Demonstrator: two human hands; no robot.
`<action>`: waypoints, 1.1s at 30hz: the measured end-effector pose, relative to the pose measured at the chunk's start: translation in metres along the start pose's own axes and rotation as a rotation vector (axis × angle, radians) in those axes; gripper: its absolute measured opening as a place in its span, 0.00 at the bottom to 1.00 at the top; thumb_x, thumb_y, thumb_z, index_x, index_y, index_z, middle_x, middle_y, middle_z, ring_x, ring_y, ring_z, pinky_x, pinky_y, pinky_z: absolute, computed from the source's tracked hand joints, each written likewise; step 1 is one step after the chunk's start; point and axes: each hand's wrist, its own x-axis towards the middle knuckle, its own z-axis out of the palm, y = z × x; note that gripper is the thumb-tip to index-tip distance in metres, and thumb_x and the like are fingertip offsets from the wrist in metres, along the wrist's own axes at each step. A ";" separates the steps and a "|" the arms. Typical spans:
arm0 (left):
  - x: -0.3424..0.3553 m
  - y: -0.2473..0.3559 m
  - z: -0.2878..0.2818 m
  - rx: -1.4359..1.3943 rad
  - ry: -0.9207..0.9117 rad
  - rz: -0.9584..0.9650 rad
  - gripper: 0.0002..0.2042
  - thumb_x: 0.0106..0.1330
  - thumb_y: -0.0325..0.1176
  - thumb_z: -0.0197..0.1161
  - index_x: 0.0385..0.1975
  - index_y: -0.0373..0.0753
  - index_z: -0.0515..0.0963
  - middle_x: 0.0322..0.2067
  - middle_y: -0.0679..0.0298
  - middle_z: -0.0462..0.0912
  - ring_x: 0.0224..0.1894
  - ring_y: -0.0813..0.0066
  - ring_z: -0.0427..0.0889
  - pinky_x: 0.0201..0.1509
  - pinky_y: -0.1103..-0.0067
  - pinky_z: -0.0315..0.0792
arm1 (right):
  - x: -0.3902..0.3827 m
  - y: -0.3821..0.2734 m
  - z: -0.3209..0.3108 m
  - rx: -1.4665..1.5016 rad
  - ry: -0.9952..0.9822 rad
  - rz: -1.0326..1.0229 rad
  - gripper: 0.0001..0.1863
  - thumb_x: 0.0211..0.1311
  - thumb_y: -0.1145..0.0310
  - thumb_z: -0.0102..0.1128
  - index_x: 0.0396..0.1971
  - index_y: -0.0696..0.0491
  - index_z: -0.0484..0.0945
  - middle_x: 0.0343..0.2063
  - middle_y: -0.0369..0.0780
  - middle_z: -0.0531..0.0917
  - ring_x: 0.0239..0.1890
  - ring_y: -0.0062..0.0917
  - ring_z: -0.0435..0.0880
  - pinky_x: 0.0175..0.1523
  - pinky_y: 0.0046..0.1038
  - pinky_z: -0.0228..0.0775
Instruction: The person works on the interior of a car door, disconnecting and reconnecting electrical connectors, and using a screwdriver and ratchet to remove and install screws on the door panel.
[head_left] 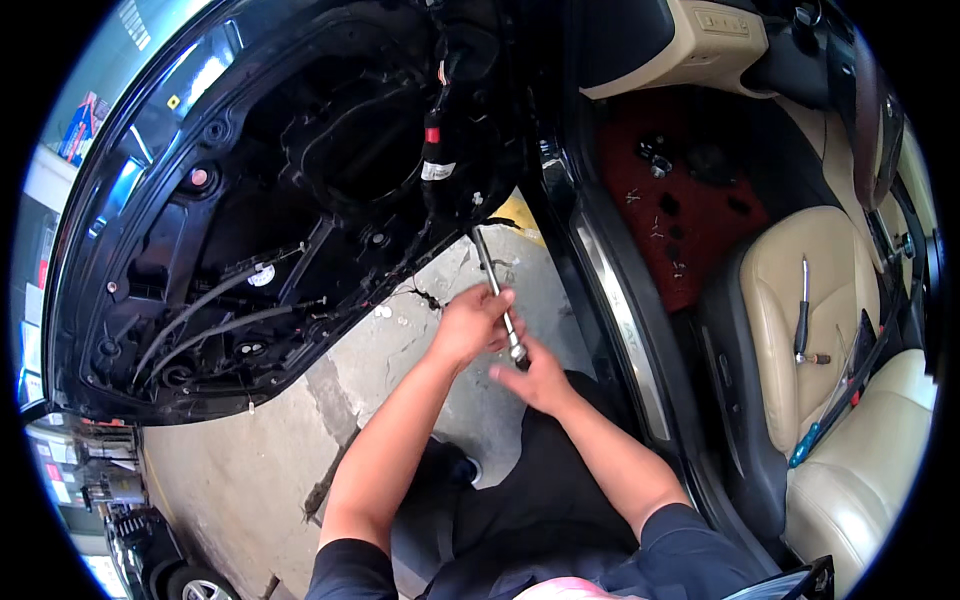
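A screwdriver with a black handle (802,318) lies on the soft tan car seat (800,290). Small screws (660,235) lie on the red floor mat (690,215). The grey concrete floor (250,470) is cracked.

Long metal socket wrench (497,295), tilted, tip at the door's lower edge.

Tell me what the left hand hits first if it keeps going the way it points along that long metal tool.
Most likely the lower rear edge of the stripped car door. The left hand grips the long metal tool, whose shaft runs up toward the black wiring bundle there. Depth is unclear, so whether the tip touches can't be told.
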 end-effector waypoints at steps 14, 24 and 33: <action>0.092 0.003 -0.051 0.091 0.323 0.297 0.21 0.79 0.35 0.68 0.67 0.38 0.76 0.50 0.62 0.87 0.43 0.74 0.88 0.45 0.75 0.85 | 0.080 -0.038 -0.023 -0.115 0.525 -0.062 0.14 0.73 0.62 0.75 0.35 0.58 0.86 0.19 0.25 0.74 0.24 0.08 0.68 0.29 0.22 0.59; 0.071 -0.014 -0.047 0.562 0.527 0.443 0.12 0.74 0.35 0.67 0.52 0.39 0.78 0.38 0.52 0.88 0.40 0.55 0.88 0.49 0.64 0.80 | 0.115 -0.016 -0.017 -0.243 0.604 -0.059 0.16 0.70 0.63 0.75 0.33 0.61 0.84 0.18 0.30 0.71 0.23 0.13 0.65 0.29 0.26 0.62; 0.072 -0.013 -0.053 0.546 0.520 0.431 0.11 0.76 0.35 0.66 0.52 0.38 0.79 0.47 0.47 0.88 0.52 0.43 0.87 0.58 0.59 0.78 | 0.125 0.008 -0.034 -0.080 0.501 -0.014 0.16 0.69 0.63 0.76 0.29 0.59 0.84 0.17 0.30 0.76 0.20 0.17 0.73 0.29 0.28 0.67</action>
